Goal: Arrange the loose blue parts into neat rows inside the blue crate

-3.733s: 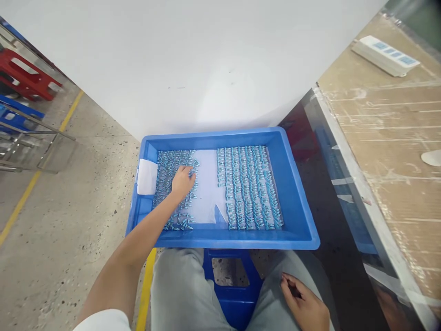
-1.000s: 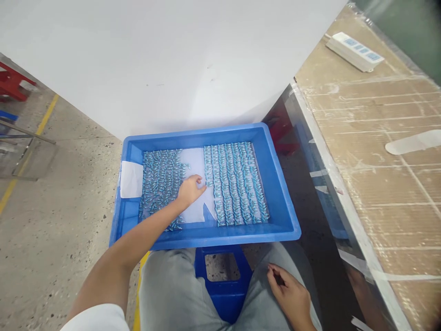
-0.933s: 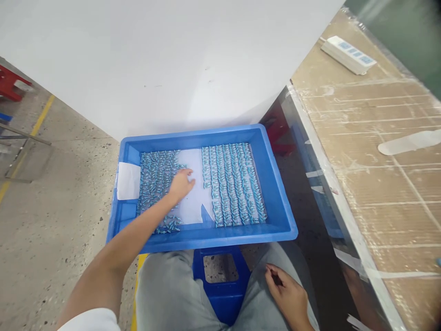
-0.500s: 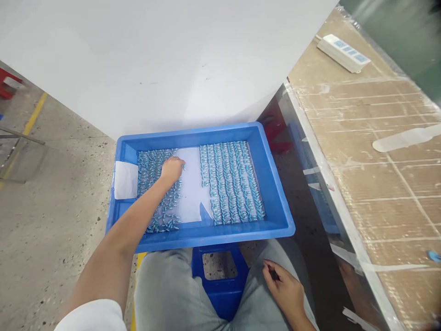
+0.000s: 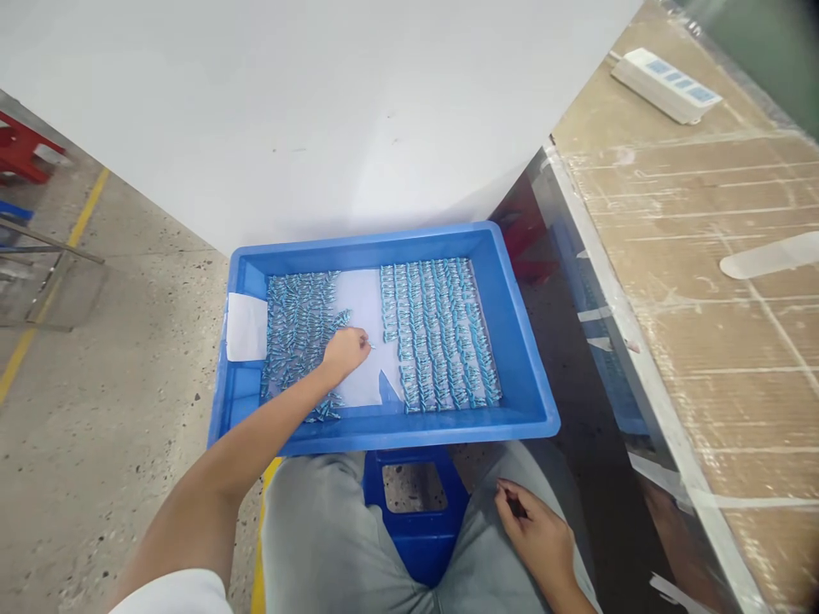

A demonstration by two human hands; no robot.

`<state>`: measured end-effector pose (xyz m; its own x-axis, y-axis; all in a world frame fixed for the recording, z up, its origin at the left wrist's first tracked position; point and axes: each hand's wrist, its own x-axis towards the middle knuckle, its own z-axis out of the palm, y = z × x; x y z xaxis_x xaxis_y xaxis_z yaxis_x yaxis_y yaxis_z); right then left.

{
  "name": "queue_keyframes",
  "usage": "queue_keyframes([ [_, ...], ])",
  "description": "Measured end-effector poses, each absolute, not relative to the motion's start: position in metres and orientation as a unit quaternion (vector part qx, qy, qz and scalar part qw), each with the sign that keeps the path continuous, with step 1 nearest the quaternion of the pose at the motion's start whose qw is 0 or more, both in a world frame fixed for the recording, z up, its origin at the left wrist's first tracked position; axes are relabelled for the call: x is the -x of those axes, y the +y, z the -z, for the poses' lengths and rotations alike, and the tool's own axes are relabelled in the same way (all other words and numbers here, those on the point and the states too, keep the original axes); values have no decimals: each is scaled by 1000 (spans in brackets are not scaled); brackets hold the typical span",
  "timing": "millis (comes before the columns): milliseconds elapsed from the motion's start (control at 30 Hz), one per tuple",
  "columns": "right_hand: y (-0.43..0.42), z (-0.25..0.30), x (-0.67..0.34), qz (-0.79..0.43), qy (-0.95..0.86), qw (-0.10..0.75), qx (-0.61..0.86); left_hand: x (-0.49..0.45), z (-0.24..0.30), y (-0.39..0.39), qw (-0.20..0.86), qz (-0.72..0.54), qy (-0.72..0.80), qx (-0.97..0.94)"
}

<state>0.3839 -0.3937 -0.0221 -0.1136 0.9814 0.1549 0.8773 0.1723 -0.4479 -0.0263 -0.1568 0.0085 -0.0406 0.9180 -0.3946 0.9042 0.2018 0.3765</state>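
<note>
A blue plastic tray [image 5: 525,350] rests on a blue stool [image 5: 415,529] in front of my knees. On a white sheet in it, small light-blue parts lie in a loose heap [image 5: 298,328] on the left and in neat rows [image 5: 438,333] on the right. My left hand [image 5: 344,351] is over the bare strip between them, fingers pinched on one small part whose tip points toward the rows. My right hand [image 5: 536,537] rests on my right thigh, fingers loosely curled, holding nothing that I can see.
A white panel [image 5: 320,111] stands behind the tray. To the right runs a cardboard-covered bench [image 5: 704,281] with a white power strip [image 5: 665,72] at its far end. Concrete floor with a yellow line [image 5: 57,281] lies to the left, with a red stool [image 5: 29,153] beyond.
My left hand went from the edge of the rows back to the loose heap, then came toward the rows again with a part pinched in it. The right hand stayed on my thigh.
</note>
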Motion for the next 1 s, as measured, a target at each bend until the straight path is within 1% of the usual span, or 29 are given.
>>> queue_keyframes([
  [100, -394, 22, -385, -124, -736, 207, 632, 13, -2, -166, 358, -63, 733, -575],
  [167, -395, 21, -385, -124, -735, 205, 635, 7, 1, -169, 378, -86, 738, -552],
  [467, -395, 24, -385, -128, -728, 206, 641, -9, -3, -169, 356, -95, 756, -540],
  [767, -398, 26, -387, -139, -722, 202, 648, -13, 4, -168, 361, -141, 761, -521],
  [1000, -395, 22, -385, -139, -720, 206, 648, -16, 0, -167, 370, -130, 763, -515],
])
